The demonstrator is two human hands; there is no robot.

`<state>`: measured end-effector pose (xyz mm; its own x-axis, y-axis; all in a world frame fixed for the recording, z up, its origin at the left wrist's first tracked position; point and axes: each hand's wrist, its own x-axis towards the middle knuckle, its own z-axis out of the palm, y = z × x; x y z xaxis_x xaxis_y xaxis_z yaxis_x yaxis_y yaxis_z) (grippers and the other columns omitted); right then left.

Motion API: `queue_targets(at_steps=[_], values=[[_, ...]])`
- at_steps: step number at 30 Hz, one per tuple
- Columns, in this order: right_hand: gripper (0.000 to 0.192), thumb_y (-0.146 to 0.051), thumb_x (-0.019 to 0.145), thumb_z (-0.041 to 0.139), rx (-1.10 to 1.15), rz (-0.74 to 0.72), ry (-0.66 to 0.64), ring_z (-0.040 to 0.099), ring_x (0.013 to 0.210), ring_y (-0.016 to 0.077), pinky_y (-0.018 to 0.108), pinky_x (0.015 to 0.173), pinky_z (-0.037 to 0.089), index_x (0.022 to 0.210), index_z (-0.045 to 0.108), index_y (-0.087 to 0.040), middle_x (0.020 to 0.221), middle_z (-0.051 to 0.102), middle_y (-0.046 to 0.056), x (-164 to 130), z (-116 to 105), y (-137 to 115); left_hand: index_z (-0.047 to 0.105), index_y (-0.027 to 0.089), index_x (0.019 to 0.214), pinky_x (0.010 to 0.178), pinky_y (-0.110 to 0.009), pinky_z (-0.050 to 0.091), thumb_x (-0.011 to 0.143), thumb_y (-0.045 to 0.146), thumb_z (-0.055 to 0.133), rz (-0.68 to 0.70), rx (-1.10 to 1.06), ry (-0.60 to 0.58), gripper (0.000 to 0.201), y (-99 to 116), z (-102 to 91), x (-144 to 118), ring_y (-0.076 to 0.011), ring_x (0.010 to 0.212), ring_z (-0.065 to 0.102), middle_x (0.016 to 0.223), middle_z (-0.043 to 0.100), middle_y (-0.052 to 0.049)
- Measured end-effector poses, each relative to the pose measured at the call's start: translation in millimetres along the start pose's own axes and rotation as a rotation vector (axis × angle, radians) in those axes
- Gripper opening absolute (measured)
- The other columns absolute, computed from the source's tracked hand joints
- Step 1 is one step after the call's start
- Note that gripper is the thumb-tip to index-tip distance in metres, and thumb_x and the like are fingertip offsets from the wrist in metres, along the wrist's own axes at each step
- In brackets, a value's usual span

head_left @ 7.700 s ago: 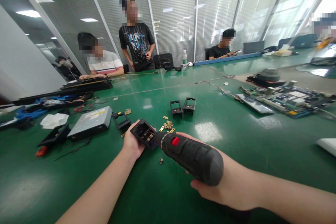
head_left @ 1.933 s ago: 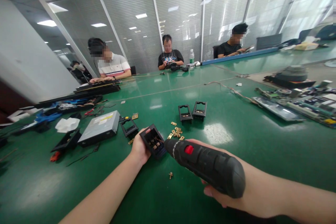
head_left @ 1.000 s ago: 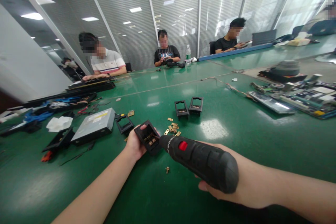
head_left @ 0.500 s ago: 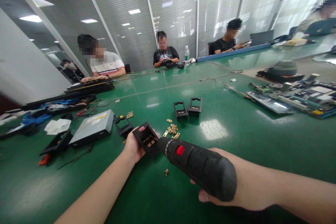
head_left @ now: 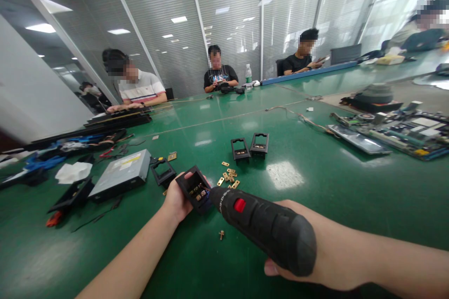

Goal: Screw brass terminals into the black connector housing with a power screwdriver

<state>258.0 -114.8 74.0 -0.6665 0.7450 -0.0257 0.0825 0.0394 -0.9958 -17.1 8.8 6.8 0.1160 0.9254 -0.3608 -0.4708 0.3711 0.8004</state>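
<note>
On green table [head_left: 351, 196], left hand [head_left: 175, 201] grips black housing [head_left: 194, 189]; glass-walled office behind

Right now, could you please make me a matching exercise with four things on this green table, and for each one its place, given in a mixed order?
Things:
1. electric screwdriver
2. black housing
3. loose screw
4. silver drive

Places:
A. on the table, below the screwdriver's tip
B. in the left hand
C. lying flat, left of the left hand
D. in the right hand

Pairs: 1-D, 2-B, 3-A, 4-C
</note>
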Motion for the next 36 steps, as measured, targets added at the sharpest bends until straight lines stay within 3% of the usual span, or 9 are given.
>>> queue_targets(at_steps=[7, 12, 16, 20, 36], values=[[0.023, -0.025, 0.071, 0.072, -0.047, 0.061, 0.03, 0.047, 0.068, 0.0124, 0.017, 0.056, 0.042, 0.084, 0.059, -0.012, 0.078, 0.052, 0.003, 1, 3, 1, 0.069, 0.013, 0.078, 0.065, -0.038, 0.057, 0.082, 0.024, 0.049, 0.008, 0.021, -0.011, 0.023, -1, -1.6, 1, -0.0261, 0.065, 0.068, 0.071, 0.071, -0.014], [0.037, -0.025, 0.071, 0.073, -0.233, 0.064, 0.149, 0.055, 0.078, 0.0169, 0.021, 0.067, 0.049, 0.104, 0.061, -0.013, 0.088, 0.059, 0.005, -7, 2, 18, 0.069, 0.012, 0.079, 0.066, -0.039, 0.057, 0.083, 0.025, 0.049, -0.008, 0.007, 0.008, 0.024, -1, -2.7, 2, -0.0272, 0.067, 0.069, 0.072, 0.071, -0.014], [0.023, -0.028, 0.074, 0.07, -0.189, 0.054, 0.037, 0.048, 0.071, 0.0139, 0.016, 0.052, 0.037, 0.088, 0.06, -0.012, 0.081, 0.056, 0.005, -6, 2, 13, 0.069, 0.013, 0.08, 0.064, -0.039, 0.057, 0.082, 0.025, 0.05, -0.03, -0.01, 0.034, 0.022, -1, -1.8, 2, -0.0277, 0.067, 0.069, 0.071, 0.071, -0.014], [0.017, -0.024, 0.071, 0.066, -0.127, 0.067, 0.031, 0.041, 0.065, 0.0112, 0.015, 0.049, 0.033, 0.077, 0.055, -0.012, 0.073, 0.049, 0.002, -1, 4, 0, 0.069, 0.012, 0.079, 0.065, -0.039, 0.057, 0.082, 0.025, 0.051, -0.022, -0.011, 0.032, 0.022, -1, -1.6, 3, -0.0271, 0.065, 0.069, 0.071, 0.071, -0.014], [0.016, -0.019, 0.073, 0.069, -0.121, 0.031, 0.029, 0.041, 0.064, 0.0099, 0.013, 0.048, 0.033, 0.08, 0.057, -0.012, 0.072, 0.048, 0.001, -2, 3, 2, 0.069, 0.014, 0.08, 0.063, -0.04, 0.057, 0.081, 0.025, 0.051, -0.016, -0.024, 0.058, 0.021, 0, 2.3, -1, -0.0274, 0.065, 0.07, 0.07, 0.071, -0.012]])
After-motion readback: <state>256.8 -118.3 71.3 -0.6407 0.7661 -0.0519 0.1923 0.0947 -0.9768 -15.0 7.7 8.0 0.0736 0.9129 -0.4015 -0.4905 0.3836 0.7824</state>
